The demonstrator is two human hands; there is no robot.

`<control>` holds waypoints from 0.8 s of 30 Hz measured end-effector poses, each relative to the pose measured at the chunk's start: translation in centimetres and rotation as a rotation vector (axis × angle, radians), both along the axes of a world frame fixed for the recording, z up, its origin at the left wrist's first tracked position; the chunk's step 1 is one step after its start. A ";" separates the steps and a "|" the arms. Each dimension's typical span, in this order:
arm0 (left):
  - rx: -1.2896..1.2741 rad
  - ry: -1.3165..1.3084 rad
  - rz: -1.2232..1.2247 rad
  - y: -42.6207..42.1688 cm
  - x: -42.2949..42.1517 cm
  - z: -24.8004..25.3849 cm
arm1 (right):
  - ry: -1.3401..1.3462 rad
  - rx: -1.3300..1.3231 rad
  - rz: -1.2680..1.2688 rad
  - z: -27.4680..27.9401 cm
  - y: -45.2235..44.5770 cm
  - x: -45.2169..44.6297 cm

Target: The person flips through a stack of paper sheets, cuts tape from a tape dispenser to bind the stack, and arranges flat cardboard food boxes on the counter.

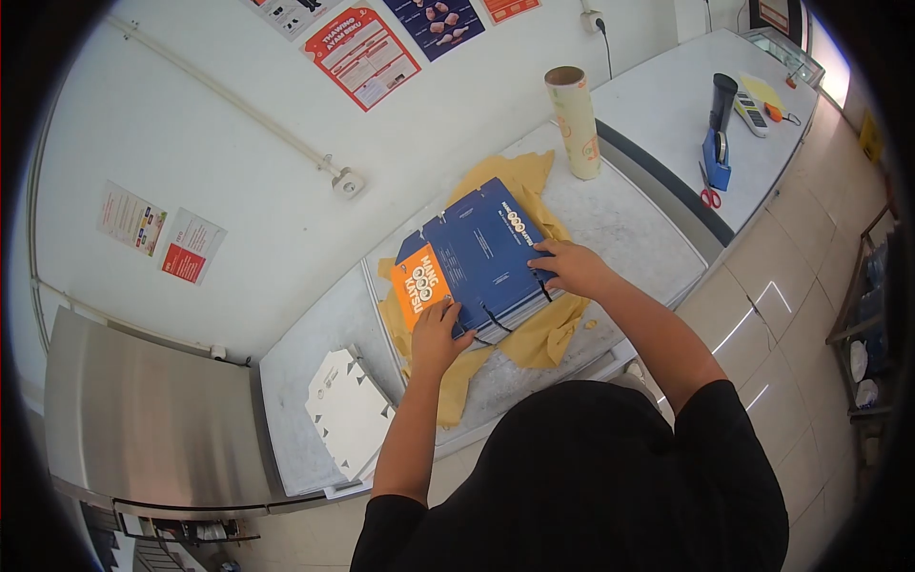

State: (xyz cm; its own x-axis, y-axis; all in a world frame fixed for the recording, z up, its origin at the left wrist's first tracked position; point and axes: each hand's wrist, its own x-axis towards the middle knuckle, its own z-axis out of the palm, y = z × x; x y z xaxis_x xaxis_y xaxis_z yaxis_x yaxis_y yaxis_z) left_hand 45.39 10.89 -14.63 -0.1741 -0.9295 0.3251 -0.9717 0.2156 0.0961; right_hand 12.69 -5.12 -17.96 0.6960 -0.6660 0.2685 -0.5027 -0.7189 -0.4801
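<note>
A stack of flat printed cardboard box blanks (481, 250), dark blue with an orange panel, lies on torn brown wrapping paper (538, 345) on the worktop. My left hand (438, 336) rests on the near corner of the orange panel, its fingers spread over the edge. On the right end of the stack lies my right hand (569, 267), fingers stretched out across the blue cardboard. Neither hand wraps round anything. Left of the stack, white flat box blanks (348, 410) lie on the same worktop.
A tall roll of plastic wrap (575, 129) stands behind the stack. On the table to the right are a blue tape dispenser (717, 160), red-handled scissors (710, 197) and a card terminal (750, 114). A steel cabinet (143, 410) stands at left. Posters (362, 57) hang on the wall.
</note>
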 end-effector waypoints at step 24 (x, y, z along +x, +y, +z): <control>0.027 1.106 0.617 0.7 5.8 -4.1 | -0.299 0.370 -0.489 1.4 0.4 3.1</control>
State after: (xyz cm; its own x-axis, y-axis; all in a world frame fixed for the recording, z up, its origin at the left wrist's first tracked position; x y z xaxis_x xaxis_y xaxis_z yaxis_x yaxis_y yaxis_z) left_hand 51.19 11.62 -18.71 0.6407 -0.7678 -0.0001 -0.3085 -0.2575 0.9157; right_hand 15.76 -4.72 -16.57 0.2228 -0.9700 0.0970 -0.5354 -0.2049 -0.8193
